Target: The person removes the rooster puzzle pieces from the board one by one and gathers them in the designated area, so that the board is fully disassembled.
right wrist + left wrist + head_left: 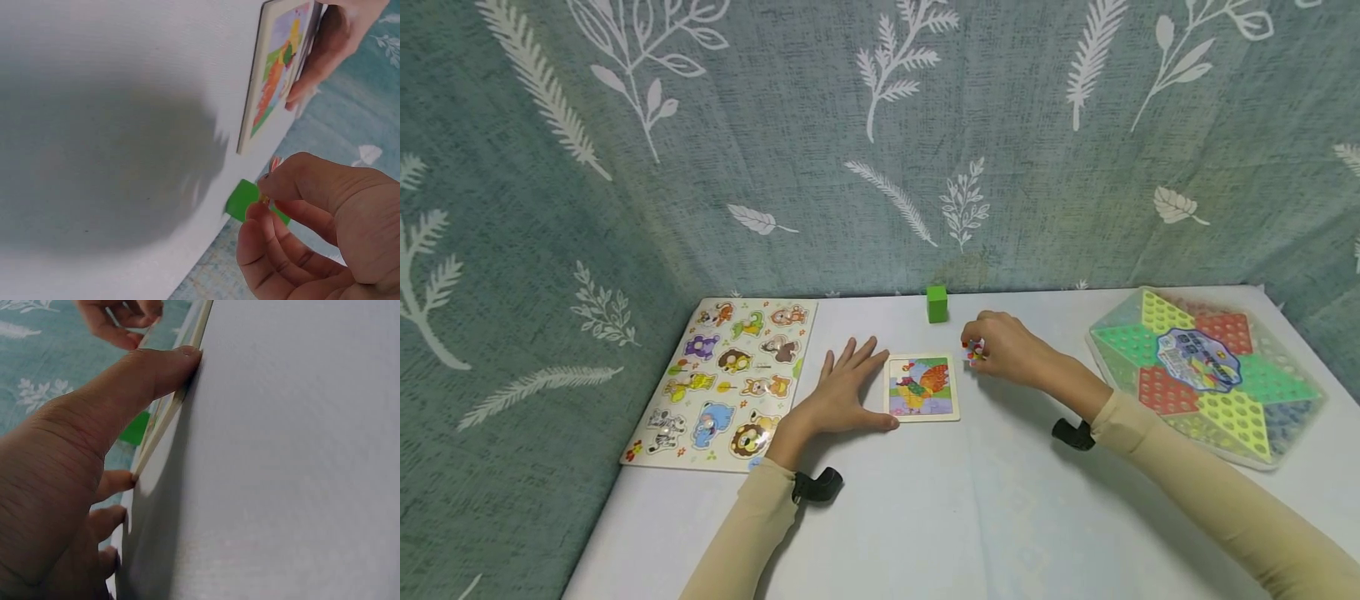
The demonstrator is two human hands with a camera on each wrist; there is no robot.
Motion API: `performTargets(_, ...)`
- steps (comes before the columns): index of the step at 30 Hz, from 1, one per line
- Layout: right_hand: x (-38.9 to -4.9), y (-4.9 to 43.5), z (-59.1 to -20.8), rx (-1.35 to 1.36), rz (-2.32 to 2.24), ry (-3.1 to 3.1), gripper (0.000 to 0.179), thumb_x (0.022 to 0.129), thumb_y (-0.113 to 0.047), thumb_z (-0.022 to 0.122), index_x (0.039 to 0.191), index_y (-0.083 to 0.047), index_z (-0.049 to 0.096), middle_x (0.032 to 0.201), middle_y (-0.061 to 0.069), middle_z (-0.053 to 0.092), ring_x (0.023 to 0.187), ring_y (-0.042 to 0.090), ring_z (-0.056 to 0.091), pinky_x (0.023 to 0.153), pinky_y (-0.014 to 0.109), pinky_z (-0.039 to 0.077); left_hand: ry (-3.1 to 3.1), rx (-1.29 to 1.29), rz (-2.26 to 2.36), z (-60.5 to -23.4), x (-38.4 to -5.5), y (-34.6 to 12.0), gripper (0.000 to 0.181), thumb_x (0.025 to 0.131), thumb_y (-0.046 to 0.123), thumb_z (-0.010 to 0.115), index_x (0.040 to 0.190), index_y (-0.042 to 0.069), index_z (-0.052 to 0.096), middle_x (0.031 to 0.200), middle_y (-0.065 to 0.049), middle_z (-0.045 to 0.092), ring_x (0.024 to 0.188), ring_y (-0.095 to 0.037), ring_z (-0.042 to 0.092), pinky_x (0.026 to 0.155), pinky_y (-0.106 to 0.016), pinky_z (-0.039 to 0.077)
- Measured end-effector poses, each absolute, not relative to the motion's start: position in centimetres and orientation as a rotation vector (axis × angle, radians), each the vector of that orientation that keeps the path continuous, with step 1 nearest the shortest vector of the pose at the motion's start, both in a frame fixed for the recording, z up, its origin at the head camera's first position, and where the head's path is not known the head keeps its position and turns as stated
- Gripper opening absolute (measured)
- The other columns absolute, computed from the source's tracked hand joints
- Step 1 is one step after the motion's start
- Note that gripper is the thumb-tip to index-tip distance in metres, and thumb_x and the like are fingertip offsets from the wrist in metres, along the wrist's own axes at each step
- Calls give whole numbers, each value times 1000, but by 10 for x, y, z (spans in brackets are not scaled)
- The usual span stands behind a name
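A small square jigsaw puzzle (919,390) with a rooster picture and a pale wooden frame lies flat on the white table. My left hand (841,398) is spread along its left side, the thumb at the near corner and the index fingertip at the far one. To the puzzle's right my right hand (1006,348) pinches a small puzzle piece (974,350) between thumb and fingers. Red, blue and white show on the piece; most of it is hidden by the fingertips. In the right wrist view, this piece (275,164) stands out past the thumb.
A green block (936,305) stands behind the puzzle, near the table's back edge. On the left lies an animal peg puzzle board (741,319). A hexagonal star-patterned board game box (1198,367) is at the right. Patterned cloth (820,167) hangs behind.
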State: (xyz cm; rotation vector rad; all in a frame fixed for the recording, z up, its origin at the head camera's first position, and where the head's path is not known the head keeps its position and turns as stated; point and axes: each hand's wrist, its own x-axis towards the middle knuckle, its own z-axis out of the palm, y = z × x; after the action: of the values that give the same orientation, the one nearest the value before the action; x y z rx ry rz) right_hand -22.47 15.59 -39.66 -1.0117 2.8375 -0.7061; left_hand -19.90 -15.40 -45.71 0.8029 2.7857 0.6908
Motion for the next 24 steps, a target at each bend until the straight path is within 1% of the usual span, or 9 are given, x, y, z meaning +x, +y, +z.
performTargets(12,-225,160,-407,-950,-687,2807,27,77,-1,83,101,0,72,91,8,63,74,19,60,70,37,52,2777,784,681,-458,-200,-155,113,70,60,84,158,14,31,167,-7,13,152,-36,-1,116,-62,-6)
performTargets(19,-227,160,-413,-1001,-671,2824,24,75,2,81,97,0,73,87,8,63,73,17,55,67,35,49,2764,778,705,-457,-198,-154,111,71,57,83,159,13,31,167,-8,12,152,-35,-1,116,-61,-7)
performTargets(24,-228,160,-417,-992,-662,2807,23,75,5,78,97,0,73,86,8,62,72,17,55,66,34,49,2769,775,699,-457,-198,-155,111,71,58,83,159,14,31,167,-7,12,152,-35,-1,116,-62,-7)
